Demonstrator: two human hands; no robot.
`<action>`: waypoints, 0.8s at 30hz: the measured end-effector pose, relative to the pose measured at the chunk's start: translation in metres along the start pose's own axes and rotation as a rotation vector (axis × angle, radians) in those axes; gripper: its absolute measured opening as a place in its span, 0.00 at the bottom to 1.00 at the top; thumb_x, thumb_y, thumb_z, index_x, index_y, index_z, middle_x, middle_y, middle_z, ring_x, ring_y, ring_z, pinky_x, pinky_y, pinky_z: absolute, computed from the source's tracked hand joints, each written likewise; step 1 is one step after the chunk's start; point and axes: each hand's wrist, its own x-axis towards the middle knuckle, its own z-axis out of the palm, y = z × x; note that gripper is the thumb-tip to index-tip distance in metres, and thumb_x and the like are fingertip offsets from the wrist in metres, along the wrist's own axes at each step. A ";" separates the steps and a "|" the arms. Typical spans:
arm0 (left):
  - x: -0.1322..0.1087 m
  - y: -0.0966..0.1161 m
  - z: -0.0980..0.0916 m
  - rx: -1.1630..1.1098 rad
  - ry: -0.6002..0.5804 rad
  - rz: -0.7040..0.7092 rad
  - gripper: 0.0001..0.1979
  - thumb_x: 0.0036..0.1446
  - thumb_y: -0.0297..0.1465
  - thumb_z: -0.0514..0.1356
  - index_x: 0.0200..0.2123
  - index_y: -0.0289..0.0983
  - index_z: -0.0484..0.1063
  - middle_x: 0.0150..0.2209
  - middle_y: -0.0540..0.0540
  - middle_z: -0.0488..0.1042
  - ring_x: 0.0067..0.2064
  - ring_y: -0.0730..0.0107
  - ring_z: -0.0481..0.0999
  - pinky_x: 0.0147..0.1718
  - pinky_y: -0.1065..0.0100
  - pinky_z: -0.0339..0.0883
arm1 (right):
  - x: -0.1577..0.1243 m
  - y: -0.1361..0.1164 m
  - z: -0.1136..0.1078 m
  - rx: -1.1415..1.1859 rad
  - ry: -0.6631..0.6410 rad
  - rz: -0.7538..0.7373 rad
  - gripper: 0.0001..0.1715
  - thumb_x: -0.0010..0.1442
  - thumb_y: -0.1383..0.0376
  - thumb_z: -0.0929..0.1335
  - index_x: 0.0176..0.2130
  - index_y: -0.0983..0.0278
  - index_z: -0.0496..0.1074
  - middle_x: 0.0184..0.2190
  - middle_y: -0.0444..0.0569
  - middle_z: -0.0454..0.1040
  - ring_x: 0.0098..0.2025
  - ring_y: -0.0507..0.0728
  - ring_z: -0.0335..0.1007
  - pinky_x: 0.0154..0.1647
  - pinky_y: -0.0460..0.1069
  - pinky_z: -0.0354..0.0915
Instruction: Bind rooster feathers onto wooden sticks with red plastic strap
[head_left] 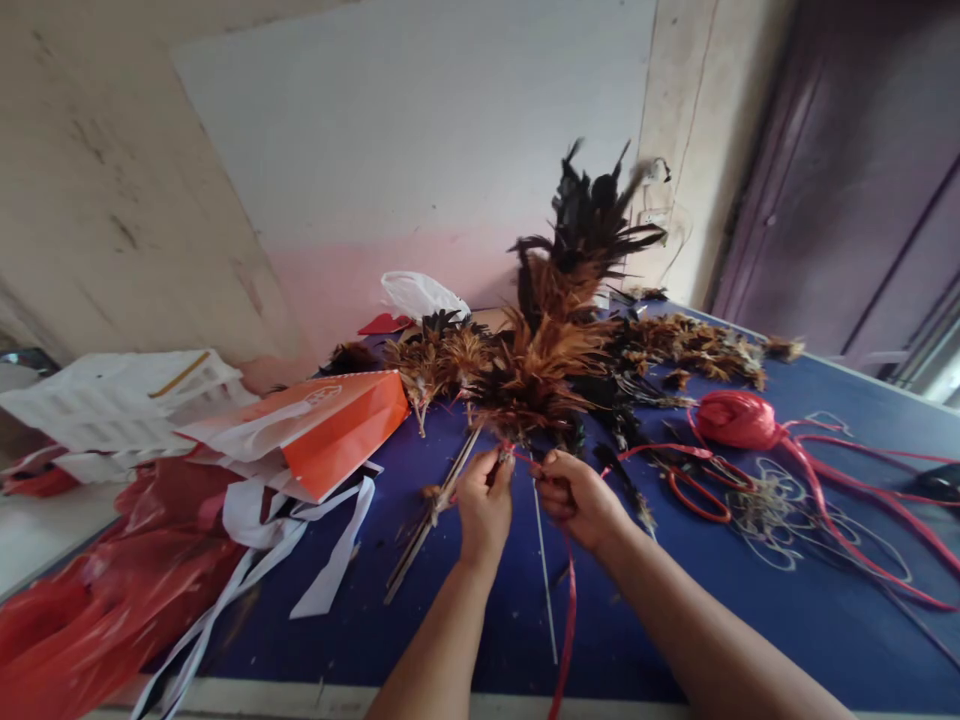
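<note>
Blue-topped, the table (622,640) reaches back to a wall (420,120), white above and pink below. Over its middle we have the plume (559,350), black feathers at its tip and brown ones lower down, its base toward us. Our left hand (486,500) pinches that base between thumb and fingers. Our right hand (577,495), just beside it, is clenched on the red ribbon (568,620), which spans the gap between our hands and also hangs below.

Near our left wrist lie some sticks (435,515); loose feathers (690,345) spread to the right behind the plume. Farther right we see scissors (711,464), tangled string (772,510) and a red ball (739,418) of ribbon. To our left are an orange bag (341,435), white strips (337,560) and red plastic (127,580), with a white basket (127,400) beyond. At far right stands a purple door (847,180).
</note>
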 end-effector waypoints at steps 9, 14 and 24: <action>-0.001 0.000 0.004 -0.045 -0.034 -0.110 0.15 0.57 0.38 0.53 0.34 0.35 0.75 0.26 0.47 0.73 0.30 0.67 0.71 0.32 0.68 0.64 | -0.003 -0.006 -0.002 -0.127 -0.059 0.128 0.14 0.47 0.61 0.67 0.24 0.63 0.56 0.14 0.33 0.53 0.12 0.42 0.35 0.12 0.41 0.33; -0.003 0.001 0.004 0.046 0.017 0.029 0.12 0.57 0.32 0.52 0.36 0.34 0.74 0.33 0.43 0.75 0.36 0.64 0.72 0.37 0.65 0.65 | -0.005 0.001 0.000 -0.471 -0.030 -0.022 0.12 0.51 0.57 0.66 0.27 0.63 0.63 0.14 0.34 0.51 0.13 0.44 0.39 0.13 0.43 0.37; -0.013 -0.004 0.013 0.246 -0.118 0.340 0.09 0.52 0.23 0.53 0.31 0.36 0.73 0.30 0.44 0.70 0.32 0.65 0.70 0.30 0.66 0.65 | -0.011 -0.016 0.015 -1.402 -0.032 -0.606 0.15 0.54 0.65 0.62 0.19 0.64 0.66 0.17 0.43 0.66 0.22 0.49 0.57 0.24 0.45 0.50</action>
